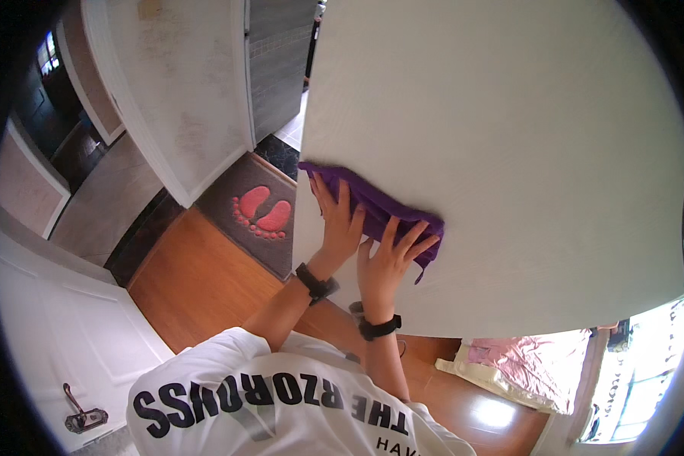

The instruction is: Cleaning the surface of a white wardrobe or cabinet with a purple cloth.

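Observation:
A folded purple cloth point(385, 204) lies against a large pale flat panel point(490, 148), its upper edge slanting down to the right. My left hand point(337, 222) presses the cloth's left part, close to the panel's left edge, with fingers spread. On the right part, my right hand point(390, 262) bears down with its fingertips, and its thumb points up beside the left hand. A small loop point(419, 276) dangles from the cloth's lower right corner. Both hands hold the cloth to the panel; the cloth's underside is hidden.
A grey mat point(222, 199) with pink footprints lies by a doorway, left of the panel. Wooden flooring point(205, 268) runs below. A white door point(74, 325) with a metal handle point(85, 419) stands at lower left. At lower right are a bed with pink bedding point(530, 365) and a bright window point(644, 376).

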`<state>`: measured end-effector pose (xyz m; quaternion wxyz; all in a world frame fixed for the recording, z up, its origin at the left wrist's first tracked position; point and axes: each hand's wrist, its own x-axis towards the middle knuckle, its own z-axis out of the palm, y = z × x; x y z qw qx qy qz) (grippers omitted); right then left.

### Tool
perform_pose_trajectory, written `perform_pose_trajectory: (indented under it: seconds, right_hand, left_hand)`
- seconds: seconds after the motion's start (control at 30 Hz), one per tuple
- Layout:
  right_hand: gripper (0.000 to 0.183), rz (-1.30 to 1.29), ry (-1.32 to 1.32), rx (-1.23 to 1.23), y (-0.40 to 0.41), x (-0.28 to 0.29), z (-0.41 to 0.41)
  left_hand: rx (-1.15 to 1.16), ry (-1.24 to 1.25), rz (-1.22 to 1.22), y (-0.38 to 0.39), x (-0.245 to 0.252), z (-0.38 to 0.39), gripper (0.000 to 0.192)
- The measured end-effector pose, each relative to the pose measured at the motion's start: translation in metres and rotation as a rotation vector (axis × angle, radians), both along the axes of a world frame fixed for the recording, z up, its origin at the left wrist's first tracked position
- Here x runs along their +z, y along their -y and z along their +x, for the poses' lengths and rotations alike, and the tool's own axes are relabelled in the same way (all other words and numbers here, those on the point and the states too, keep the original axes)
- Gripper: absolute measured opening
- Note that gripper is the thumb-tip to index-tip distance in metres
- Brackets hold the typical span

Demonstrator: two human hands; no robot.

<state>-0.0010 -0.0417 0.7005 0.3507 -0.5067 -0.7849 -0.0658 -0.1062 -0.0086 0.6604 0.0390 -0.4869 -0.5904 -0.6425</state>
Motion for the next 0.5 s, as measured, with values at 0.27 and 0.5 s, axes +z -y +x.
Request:
perform_pose_trajectory:
  seconds: [0.27,0.5]
  right_hand:
    - [0.070,0.077,-0.088,-0.275,-0.004,0.010,0.087]
    - [0.063,0.141,-0.271,-0.436,-0.011,0.007,0.189]
  left_hand:
    - [-0.110,-0.203,-0.021,0.008,0.047,0.084,0.053]
    - [-0.320,-0.434,-0.062,0.015,0.072,0.172,0.051]
